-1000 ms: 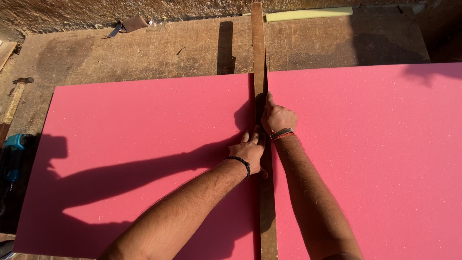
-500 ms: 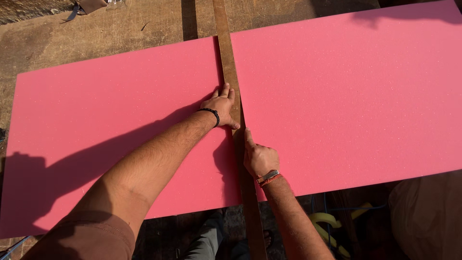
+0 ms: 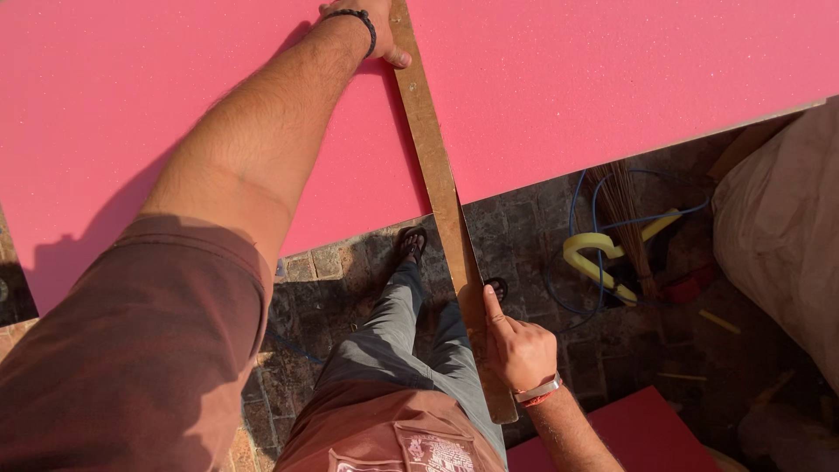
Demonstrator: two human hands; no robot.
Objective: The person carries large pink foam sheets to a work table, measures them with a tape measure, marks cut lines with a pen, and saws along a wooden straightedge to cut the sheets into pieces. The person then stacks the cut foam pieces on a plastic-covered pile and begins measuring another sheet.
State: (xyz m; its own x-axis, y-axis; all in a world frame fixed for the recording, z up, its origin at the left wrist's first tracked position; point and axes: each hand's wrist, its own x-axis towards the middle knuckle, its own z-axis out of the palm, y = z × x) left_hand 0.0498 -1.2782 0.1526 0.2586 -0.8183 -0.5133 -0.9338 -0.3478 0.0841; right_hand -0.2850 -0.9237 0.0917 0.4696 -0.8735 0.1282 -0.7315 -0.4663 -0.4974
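Spanning the gap between two pink panels, a long wooden straightedge (image 3: pixel 441 188) is kept in line by both hands. The left hand (image 3: pixel 371 26), partly cut off at the frame's top edge, is pressed down on the strip's far end against the left pink panel (image 3: pixel 114 114), fingers curled; its grip cannot be fully made out. The right hand (image 3: pixel 517 348) is loosely closed at the overhanging near end, forefinger laid along the wood. The right pink panel (image 3: pixel 612 79) lies beside it.

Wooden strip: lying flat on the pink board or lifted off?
Flat: the wooden strip lies on the pink board, left hand on it, near end overhanging.
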